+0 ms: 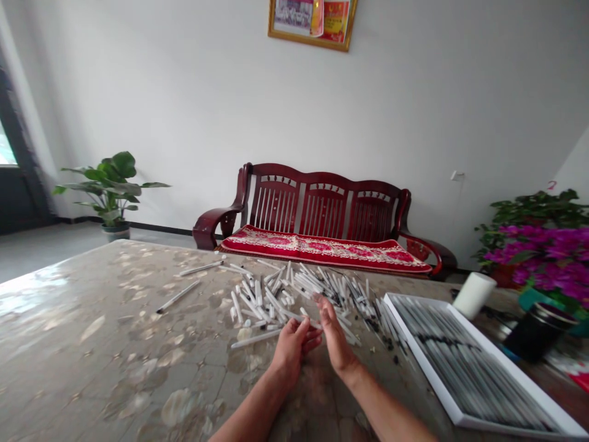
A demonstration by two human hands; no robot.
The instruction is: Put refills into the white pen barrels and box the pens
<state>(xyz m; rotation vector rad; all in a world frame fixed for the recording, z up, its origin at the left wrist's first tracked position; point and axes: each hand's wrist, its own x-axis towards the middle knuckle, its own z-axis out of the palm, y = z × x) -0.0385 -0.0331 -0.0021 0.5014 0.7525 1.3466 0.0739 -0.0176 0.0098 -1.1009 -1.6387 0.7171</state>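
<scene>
Both my hands are over the patterned table (pixel 92 331), close together near the front middle. My left hand (pixel 291 347) has its fingers curled toward the right hand and touches it. My right hand (pixel 335 336) is stretched out flat on edge, fingers pointing away toward a heap of white pen barrels and caps (pixel 299 291). Whether a small part lies between the hands I cannot make out. A single white pen barrel (pixel 256 338) lies just left of my left hand.
A white tray (pixel 464 362) filled with dark pens lies at the right. Behind it stand a white cup (pixel 473 294), a black pot (pixel 536 331) and pink flowers (pixel 547 252). Stray pens (pixel 178 296) lie at the left. A red wooden bench (pixel 322 227) is beyond the table.
</scene>
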